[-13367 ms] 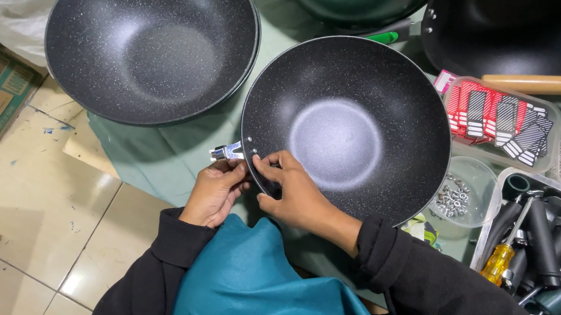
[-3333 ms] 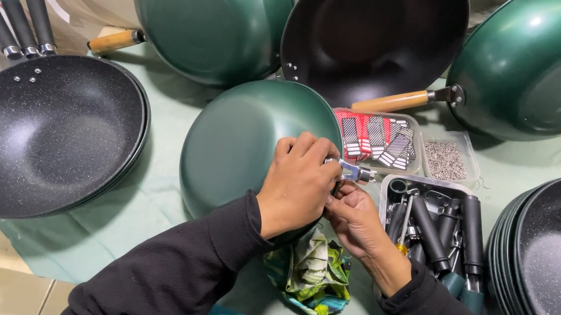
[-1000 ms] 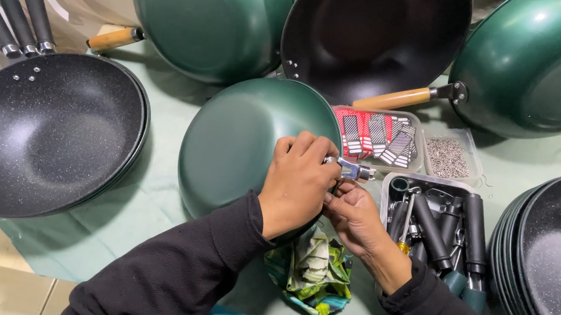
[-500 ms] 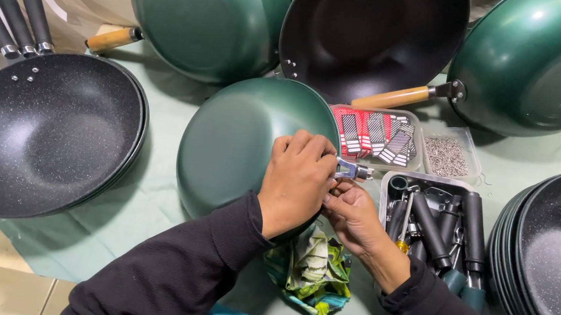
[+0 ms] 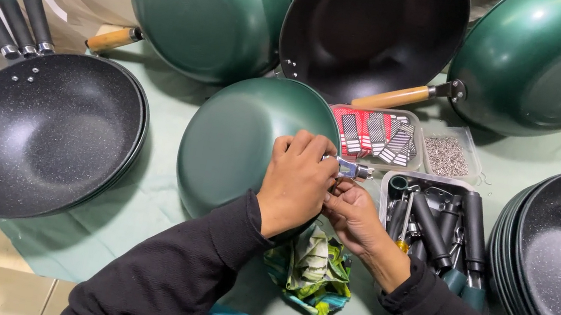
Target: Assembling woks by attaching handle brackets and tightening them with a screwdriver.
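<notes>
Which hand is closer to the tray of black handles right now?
Right. The right hand sits just beside the tray of black handles, near its left edge; the left hand is farther off, resting on the upturned green wok.

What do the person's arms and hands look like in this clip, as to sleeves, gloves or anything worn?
Both arms wear long black fabric sleeves with ribbed cuffs ending at the wrists. The left hand and right hand are bare: no gloves, and no rings or watch visible.
</notes>
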